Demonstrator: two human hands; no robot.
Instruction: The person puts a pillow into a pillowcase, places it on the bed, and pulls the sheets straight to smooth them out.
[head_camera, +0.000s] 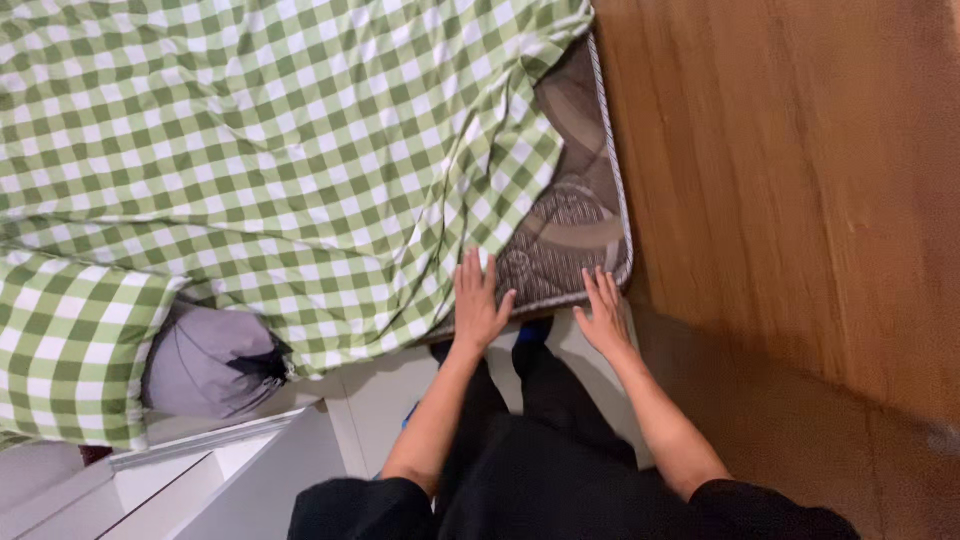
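A green-and-white checked sheet (270, 130) covers most of a mattress. The mattress's brown patterned corner (570, 230) lies bare near the wooden wall. My left hand (478, 303) rests flat, fingers apart, on the edge of the sheet where it meets the bare corner. My right hand (605, 312) lies flat on the front edge of the mattress corner, fingers spread. Neither hand holds anything. My legs in black trousers stand right below the hands.
A wooden panel (790, 200) runs along the right side of the mattress. A pillow in a checked case (70, 340) with a grey end (210, 360) lies at the lower left. White furniture (200, 470) stands below it on a pale floor.
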